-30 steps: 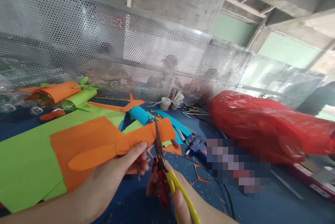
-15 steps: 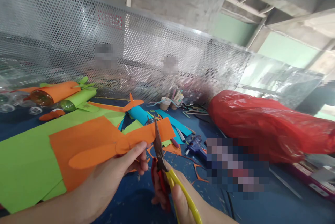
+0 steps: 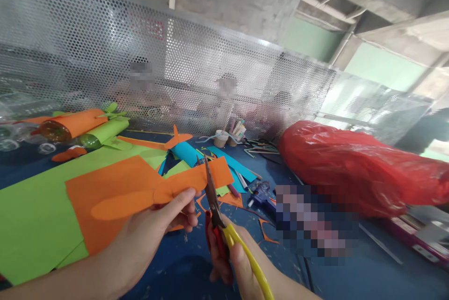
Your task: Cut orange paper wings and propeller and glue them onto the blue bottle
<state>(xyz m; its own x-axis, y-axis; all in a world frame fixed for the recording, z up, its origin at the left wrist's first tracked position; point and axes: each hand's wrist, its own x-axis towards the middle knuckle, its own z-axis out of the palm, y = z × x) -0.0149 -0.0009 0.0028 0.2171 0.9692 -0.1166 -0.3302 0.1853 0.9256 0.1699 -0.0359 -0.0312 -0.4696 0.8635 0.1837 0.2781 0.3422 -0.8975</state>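
My left hand (image 3: 168,220) pinches an orange paper cutout (image 3: 122,203) with a rounded, paddle-like left end and a still rectangular right end. In my right hand (image 3: 242,253) is a pair of scissors (image 3: 219,218) with one yellow and one red handle. The scissor blades point up and straddle the paper's right part, just beyond my left fingertips. Beneath the cutout lie a square orange sheet (image 3: 105,174) and a large green sheet (image 3: 31,206). Behind the blades rests a blue paper-wrapped bottle (image 3: 184,151) with an orange propeller shape (image 3: 177,138) at its end.
Orange-wrapped (image 3: 84,123) and green-wrapped bottles (image 3: 107,132) lie at the left. A blue glue gun (image 3: 261,195), paper scraps (image 3: 268,232) and cups of pens (image 3: 236,134) are on the blue table. A red plastic bag (image 3: 351,164) bulges at right, before a perforated metal screen (image 3: 196,57).
The scissors have shifted slightly, with the handles a little to the right and the blades still at the orange paper. My left hand keeps its pinch nearly in place.
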